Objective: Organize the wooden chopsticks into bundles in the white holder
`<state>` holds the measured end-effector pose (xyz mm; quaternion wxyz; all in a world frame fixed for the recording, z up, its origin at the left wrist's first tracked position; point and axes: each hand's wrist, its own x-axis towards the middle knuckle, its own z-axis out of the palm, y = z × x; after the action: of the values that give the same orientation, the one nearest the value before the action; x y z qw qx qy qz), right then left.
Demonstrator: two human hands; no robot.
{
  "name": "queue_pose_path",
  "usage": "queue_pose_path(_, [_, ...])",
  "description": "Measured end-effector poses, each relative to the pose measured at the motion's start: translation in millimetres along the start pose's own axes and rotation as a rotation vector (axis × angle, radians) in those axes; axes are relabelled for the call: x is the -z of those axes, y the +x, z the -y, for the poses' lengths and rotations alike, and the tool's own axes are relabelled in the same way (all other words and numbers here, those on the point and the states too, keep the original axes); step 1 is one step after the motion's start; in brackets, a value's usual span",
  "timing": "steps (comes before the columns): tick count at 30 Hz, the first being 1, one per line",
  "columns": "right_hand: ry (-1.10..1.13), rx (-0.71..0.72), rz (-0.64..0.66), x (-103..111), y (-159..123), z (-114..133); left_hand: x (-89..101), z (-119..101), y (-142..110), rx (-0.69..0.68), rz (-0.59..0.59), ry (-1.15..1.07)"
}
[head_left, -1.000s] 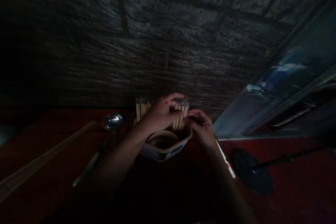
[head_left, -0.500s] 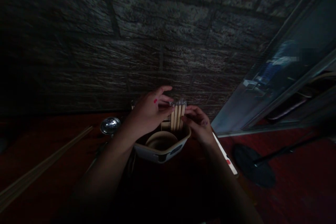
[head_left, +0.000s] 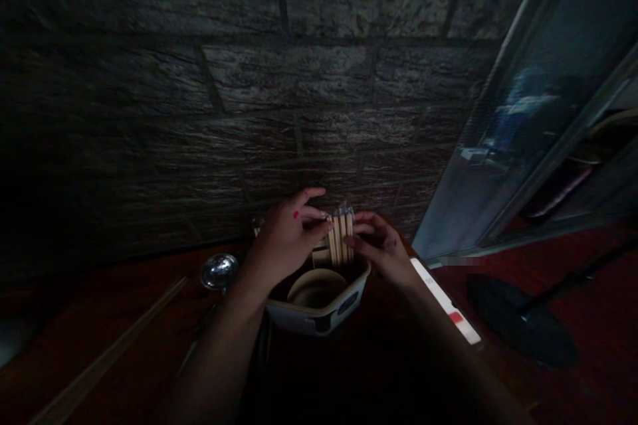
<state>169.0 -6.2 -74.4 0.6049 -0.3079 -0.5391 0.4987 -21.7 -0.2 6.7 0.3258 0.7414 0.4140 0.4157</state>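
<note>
Upright in a white square holder (head_left: 319, 319) stands a bundle of pale wooden chopsticks (head_left: 340, 239). My left hand (head_left: 286, 242) pinches the bundle's top from the left, fingers closed on it. From the right, my right hand (head_left: 381, 246) grips the same bundle. A round brown cup (head_left: 314, 287) sits inside the holder in front of the sticks. The scene is very dark.
A metal ladle (head_left: 218, 271) lies left of the holder on the red table (head_left: 114, 319). A long wooden strip (head_left: 104, 362) runs along the left. A white flat stick (head_left: 446, 302) and a black round pan (head_left: 523, 322) lie to the right. A dark stone wall (head_left: 249, 113) stands behind; a glass panel (head_left: 518, 133) leans at right.
Both hands have stayed on the chopstick bundle, drawing it together and shifting a little right. A second group of sticks seen left of the left hand earlier is now hidden. The view tilted up.
</note>
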Motion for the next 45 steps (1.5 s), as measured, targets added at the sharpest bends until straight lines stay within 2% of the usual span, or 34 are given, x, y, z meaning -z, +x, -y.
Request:
queue_pose_path(15, [-0.051,0.008,-0.045,2,-1,-1,-3.3,-2,0,0.021,0.031,-0.022])
queue_pose_path(30, [-0.086,0.085,-0.075,3,1,-6,-8.9,-2,1,-0.008,0.056,-0.037])
queue_pose_path(45, [-0.138,0.141,-0.129,3,2,-5,-12.8,2,2,0.025,0.066,-0.05])
